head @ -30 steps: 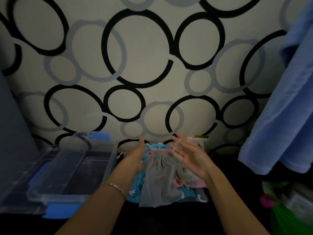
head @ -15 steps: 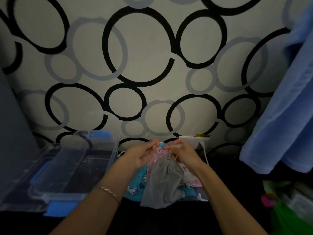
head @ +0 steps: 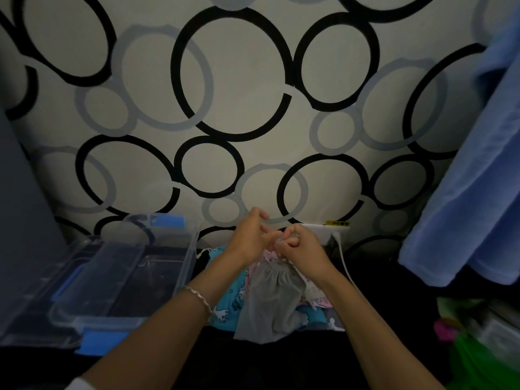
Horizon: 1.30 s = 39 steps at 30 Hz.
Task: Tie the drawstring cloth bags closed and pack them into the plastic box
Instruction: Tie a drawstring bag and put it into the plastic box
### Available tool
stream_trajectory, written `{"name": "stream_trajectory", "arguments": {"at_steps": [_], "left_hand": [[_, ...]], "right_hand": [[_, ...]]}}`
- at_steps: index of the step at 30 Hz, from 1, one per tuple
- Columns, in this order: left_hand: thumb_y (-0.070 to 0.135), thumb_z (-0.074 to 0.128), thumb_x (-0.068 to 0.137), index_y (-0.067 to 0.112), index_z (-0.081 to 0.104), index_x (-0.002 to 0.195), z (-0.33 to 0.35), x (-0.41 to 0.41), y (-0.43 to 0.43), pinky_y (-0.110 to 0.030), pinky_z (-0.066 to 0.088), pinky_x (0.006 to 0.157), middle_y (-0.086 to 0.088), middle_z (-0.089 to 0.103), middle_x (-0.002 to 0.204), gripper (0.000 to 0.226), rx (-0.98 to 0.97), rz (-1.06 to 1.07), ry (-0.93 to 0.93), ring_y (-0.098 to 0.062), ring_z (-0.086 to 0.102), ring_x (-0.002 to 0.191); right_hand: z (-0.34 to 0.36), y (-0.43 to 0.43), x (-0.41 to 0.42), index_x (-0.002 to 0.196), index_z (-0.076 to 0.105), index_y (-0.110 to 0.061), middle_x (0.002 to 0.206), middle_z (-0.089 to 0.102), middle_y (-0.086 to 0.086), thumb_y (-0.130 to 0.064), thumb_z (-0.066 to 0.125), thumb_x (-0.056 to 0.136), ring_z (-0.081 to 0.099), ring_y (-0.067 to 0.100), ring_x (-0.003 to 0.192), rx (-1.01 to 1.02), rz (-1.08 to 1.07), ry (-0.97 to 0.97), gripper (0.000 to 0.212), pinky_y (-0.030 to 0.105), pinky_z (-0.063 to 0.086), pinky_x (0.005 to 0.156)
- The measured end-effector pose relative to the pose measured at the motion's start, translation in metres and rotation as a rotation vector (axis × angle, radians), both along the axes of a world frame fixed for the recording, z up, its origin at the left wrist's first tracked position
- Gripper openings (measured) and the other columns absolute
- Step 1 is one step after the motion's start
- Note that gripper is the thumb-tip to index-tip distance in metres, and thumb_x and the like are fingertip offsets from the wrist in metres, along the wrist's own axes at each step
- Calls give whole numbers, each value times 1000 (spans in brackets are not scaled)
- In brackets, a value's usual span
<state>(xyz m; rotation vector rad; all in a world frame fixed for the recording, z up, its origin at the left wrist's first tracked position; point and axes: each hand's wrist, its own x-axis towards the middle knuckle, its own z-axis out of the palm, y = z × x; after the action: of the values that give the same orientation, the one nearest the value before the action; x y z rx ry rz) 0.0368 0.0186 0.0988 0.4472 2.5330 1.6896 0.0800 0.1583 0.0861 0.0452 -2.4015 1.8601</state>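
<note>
A grey drawstring bag [head: 271, 302] lies on top of a pile of printed cloth bags, turquoise [head: 228, 305] and pink [head: 315, 301], on a dark surface. My left hand [head: 250, 239] and my right hand [head: 301, 249] meet just above the grey bag's gathered mouth, fingers pinched on its thin drawstring. The string itself is barely visible between the fingers. The clear plastic box [head: 180, 266] with blue latches stands open to the left of the pile, apparently with no bags inside.
The box's clear lid [head: 39, 299] lies left of the box. A white power strip and cable [head: 337, 243] sit against the circle-patterned wall behind the pile. Blue cloth [head: 472, 192] hangs at right; green and pink items [head: 478, 350] lie at bottom right.
My hands went from open and apart over the grey bag to pinched together at its mouth. The bag's top has been drawn in and gathered.
</note>
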Motion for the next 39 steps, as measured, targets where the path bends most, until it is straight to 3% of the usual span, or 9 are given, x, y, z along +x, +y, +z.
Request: {"name": "stream_trajectory", "arguments": {"at_steps": [6,11,15,21,25,27,31,35,39], "left_hand": [[19,68,88,12,37,126,-2,-1,-9,-42,54,91,-11,68,105,50,-3,-178,-169,-22,67,96],[6,69,85,27,6,152,3,4,-5,-22,54,77,-7,57,133,94,32,-276,-216,-12,58,109],[0,67,85,29,-9,152,1,4,2,-34,51,93,-12,59,127,105,92,-250,-145,-22,62,109],[0,68,85,33,-9,152,-5,-1,7,-38,55,88,-14,67,114,107,32,-263,-32,-22,69,91],[3,69,85,29,-11,152,-2,-3,6,-38,52,95,-11,74,99,108,28,-282,-72,-16,70,95],[5,70,84,27,-13,152,0,-4,5,-39,53,94,-8,75,95,109,38,-299,-102,-16,70,95],[5,69,85,27,-8,152,3,-3,3,-28,54,85,-5,76,92,105,61,-327,-121,-13,71,92],[1,67,85,31,14,152,3,3,3,-27,54,85,-8,75,91,90,113,-305,-66,-14,71,89],[-4,67,83,20,42,140,9,0,-1,-35,57,84,-13,71,95,67,123,-250,8,-23,70,89]], "right_hand": [[-1,6,-3,120,61,-9,82,73,11,-12,63,92,68,7,70,155,7,80,28,19,53,64],[-2,10,-1,99,64,-5,70,69,4,-4,61,91,65,6,62,226,-16,79,9,21,53,61],[0,12,0,91,57,-2,61,63,2,0,62,89,57,2,52,196,-21,70,6,17,47,55],[1,10,-2,89,54,-15,82,62,6,-4,62,86,55,6,63,348,-93,142,13,18,45,58],[-4,18,-7,132,47,-20,115,57,-4,-10,65,87,57,7,83,451,-4,70,50,25,48,74],[-8,19,-9,139,45,-17,124,59,-2,-5,61,90,60,8,99,449,81,36,53,25,49,86],[-6,13,-6,97,68,-1,89,67,12,5,49,91,62,15,82,317,72,17,21,28,48,76],[2,14,-5,93,68,13,77,64,13,5,44,90,57,3,60,175,32,-91,26,11,43,55],[11,19,-2,73,65,2,73,64,7,7,40,89,53,1,58,136,75,-135,29,7,38,51]]}}
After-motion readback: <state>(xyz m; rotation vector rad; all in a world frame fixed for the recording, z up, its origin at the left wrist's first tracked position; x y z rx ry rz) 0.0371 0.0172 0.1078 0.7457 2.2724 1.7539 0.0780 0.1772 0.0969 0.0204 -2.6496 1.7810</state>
